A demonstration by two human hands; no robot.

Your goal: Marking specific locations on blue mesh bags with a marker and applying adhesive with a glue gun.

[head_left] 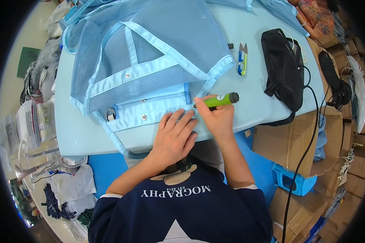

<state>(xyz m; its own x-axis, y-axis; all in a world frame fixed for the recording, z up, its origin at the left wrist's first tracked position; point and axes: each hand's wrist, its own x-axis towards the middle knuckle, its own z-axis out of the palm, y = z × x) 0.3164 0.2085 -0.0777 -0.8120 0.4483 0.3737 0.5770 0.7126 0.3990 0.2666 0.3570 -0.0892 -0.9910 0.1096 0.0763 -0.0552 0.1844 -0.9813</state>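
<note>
A blue mesh tote bag (166, 44) with light-blue trim and straps lies across the table. Its near trim band (129, 120) carries a silver snap (144, 117), and another snap (127, 75) sits on the far band. My left hand (175, 135) lies flat on the near band, fingers stretched toward its right end. In my right hand (217, 117) is a thick green marker (221, 100) with a dark rear end. Its dark tip meets the trim at the bag's right corner, partly hidden by my fingers.
Blue-and-green thread snips (242, 60) lie right of the bag. Beyond them is a black mesh pouch (282, 69) with a cable. Cardboard boxes (286, 139) and a blue plastic stool (294, 180) stand below the table's right side. Another person's arm (306, 24) shows at the far right.
</note>
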